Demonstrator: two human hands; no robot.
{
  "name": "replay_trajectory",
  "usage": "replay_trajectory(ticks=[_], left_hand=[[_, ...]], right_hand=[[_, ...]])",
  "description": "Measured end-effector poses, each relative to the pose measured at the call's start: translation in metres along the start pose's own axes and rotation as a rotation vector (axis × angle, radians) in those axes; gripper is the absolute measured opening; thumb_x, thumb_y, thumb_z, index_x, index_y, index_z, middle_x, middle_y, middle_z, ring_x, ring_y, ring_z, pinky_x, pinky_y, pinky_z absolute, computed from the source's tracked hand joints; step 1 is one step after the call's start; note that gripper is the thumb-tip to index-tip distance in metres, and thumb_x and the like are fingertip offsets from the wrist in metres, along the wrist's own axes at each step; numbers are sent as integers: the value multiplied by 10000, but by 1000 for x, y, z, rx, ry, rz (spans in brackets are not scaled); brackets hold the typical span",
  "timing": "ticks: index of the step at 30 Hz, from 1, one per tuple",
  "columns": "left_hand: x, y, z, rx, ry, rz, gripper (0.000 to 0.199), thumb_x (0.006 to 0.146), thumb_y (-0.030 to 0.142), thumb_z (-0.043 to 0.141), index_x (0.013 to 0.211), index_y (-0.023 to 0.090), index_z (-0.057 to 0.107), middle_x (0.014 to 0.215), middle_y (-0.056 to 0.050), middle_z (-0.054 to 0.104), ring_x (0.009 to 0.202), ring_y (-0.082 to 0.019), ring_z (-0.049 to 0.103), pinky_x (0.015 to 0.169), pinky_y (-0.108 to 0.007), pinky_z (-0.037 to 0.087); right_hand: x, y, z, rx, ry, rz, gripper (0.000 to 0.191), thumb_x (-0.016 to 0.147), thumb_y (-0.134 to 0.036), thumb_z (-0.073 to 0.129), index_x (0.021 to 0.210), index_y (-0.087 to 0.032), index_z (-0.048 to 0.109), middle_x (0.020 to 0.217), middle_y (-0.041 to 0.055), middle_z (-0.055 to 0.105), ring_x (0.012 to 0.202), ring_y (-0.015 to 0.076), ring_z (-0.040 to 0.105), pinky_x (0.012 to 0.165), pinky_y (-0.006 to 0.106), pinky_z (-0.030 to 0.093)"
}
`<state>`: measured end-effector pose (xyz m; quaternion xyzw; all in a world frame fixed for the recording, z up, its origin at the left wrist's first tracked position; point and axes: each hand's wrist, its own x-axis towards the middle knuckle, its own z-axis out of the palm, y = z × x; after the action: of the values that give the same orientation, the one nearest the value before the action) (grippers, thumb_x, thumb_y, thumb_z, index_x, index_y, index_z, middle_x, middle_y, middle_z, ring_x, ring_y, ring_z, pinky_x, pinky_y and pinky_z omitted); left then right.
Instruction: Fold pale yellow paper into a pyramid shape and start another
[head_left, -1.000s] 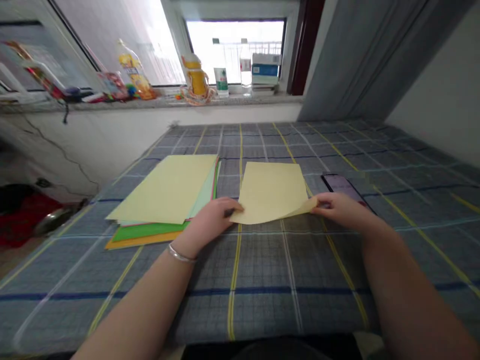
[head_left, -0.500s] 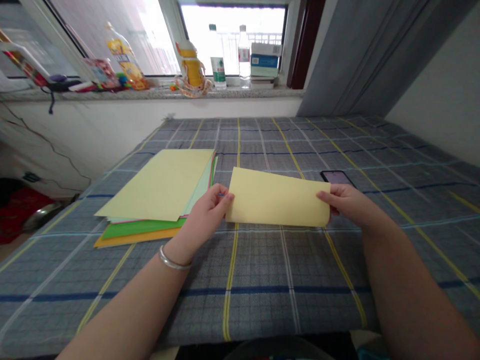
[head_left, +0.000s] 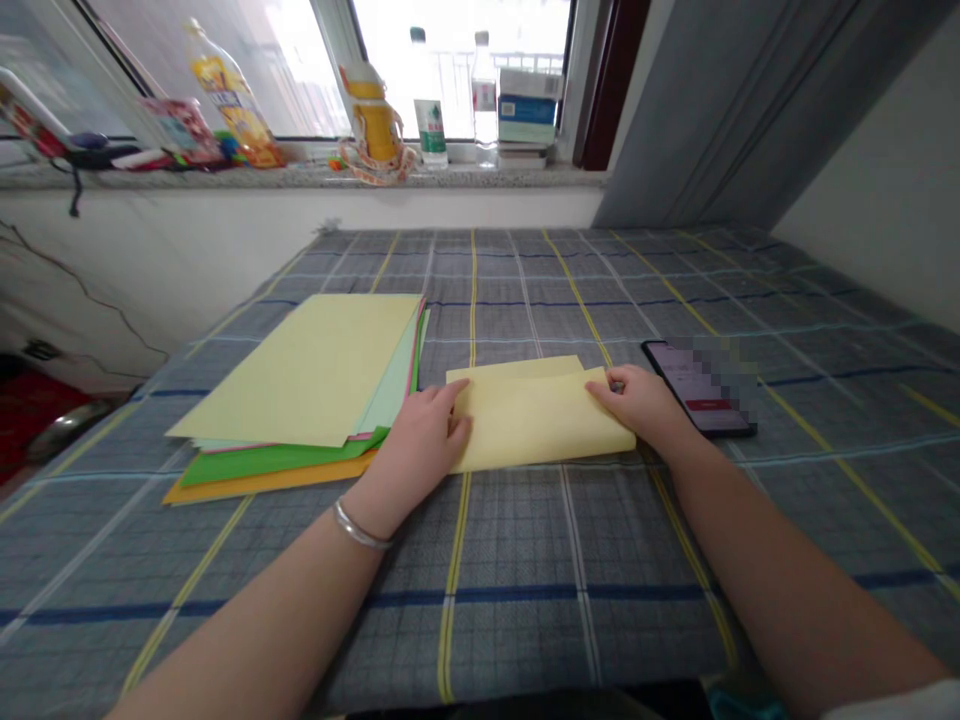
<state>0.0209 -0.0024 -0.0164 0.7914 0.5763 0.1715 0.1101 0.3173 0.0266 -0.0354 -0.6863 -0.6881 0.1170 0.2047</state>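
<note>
Between our hands, the folded pale-yellow paper (head_left: 536, 422) lies on the plaid tablecloth (head_left: 517, 550), long axis left-to-right, our right hand (head_left: 643, 403) pinching its far right corner, our left hand (head_left: 420, 437), thumb and forefinger parted, touching its left end.

Left forearm: your left forearm (head_left: 277, 590) slants up and inward from the lower left.
Left hand: your left hand (head_left: 422, 435) is back uppermost, thumb and index finger parted, the other fingers partly hidden.
Right forearm: your right forearm (head_left: 772, 560) slants inward from the lower right.
Right hand: your right hand (head_left: 641, 400) has curled fingers, thumb pressed in a pinch, tip pointing left.
</note>
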Motion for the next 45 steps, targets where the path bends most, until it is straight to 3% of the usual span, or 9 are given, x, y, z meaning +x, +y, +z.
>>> replay_trajectory(ticks=[5, 11, 13, 16, 20, 30, 34, 39, 45], left_hand=[[0, -6, 10, 66, 25, 25, 540, 895, 340, 514, 1346, 44, 501, 1415, -222, 460, 1327, -330, 440, 1138, -477, 324], [6, -11, 13, -154, 45, -31, 505, 861, 341, 539, 1300, 91, 532, 1443, -190, 430, 1375, -297, 395, 1161, -480, 316], [8, -11, 11, -327, 58, -65, 481, 823, 329, 573, 1254, 116, 556, 1426, -176, 427, 1330, -284, 448, 1107, -464, 404], [9, -10, 10, -611, 38, -133, 496, 782, 300, 609, 1243, 132, 535, 1399, -172, 432, 1144, -236, 586, 954, -410, 535], [7, -10, 12, -816, -47, -191, 646, 751, 235, 641, 1350, 171, 408, 1322, -148, 534, 851, -135, 630, 825, -360, 565], [8, -7, 10, -654, -65, -245, 746, 716, 248, 705, 1394, 174, 403, 1248, -129, 585, 616, -77, 576, 605, -257, 506], [10, -9, 11, -710, -23, -300, 862, 736, 249, 700, 1472, 170, 259, 1295, -148, 561, 584, -54, 547, 611, -259, 508], [10, -13, 14, -769, -99, -298, 754, 740, 220, 671, 1421, 166, 353, 1231, -135, 591, 678, -101, 601, 656, -281, 532], [9, -9, 11, -886, -105, -264, 795, 761, 247, 644, 1459, 156, 276, 1035, -94, 670, 840, -195, 670, 728, -330, 551]], right_hand=[[4, 0, 6, -9, 24, -20, 351, 801, -505, 510, 617, -206, 527, 765, 56, 616, 715, 200, 545, 633, 308, 343], [2, -1, 2, 184, -53, 75, 395, 795, -542, 509, 578, -214, 472, 549, -13, 490, 562, 148, 460, 542, 286, 297], [-2, -1, -5, 265, -119, 70, 400, 787, -548, 529, 575, -214, 472, 541, -15, 489, 543, 142, 450, 517, 280, 293], [-11, 0, -22, 479, -329, 130, 355, 789, -543, 569, 706, -200, 605, 674, 29, 640, 592, 164, 546, 539, 281, 383], [-21, 6, -39, 529, -471, 180, 296, 763, -496, 640, 784, -205, 690, 801, 72, 726, 662, 202, 624, 576, 302, 455], [-19, 1, -28, -5, -251, 28, 248, 779, -426, 590, 666, -228, 493, 662, 23, 590, 602, 174, 526, 532, 301, 325], [-18, -1, -22, 57, -191, -12, 192, 778, -395, 571, 723, -225, 500, 658, 7, 565, 611, 167, 507, 542, 294, 323], [-13, 9, -15, 189, -205, 62, 205, 720, -403, 633, 782, -220, 564, 614, -17, 535, 567, 152, 481, 504, 279, 310], [-12, 9, -14, 490, -256, 142, 227, 733, -432, 647, 791, -248, 527, 610, -23, 567, 518, 156, 513, 460, 280, 339]])
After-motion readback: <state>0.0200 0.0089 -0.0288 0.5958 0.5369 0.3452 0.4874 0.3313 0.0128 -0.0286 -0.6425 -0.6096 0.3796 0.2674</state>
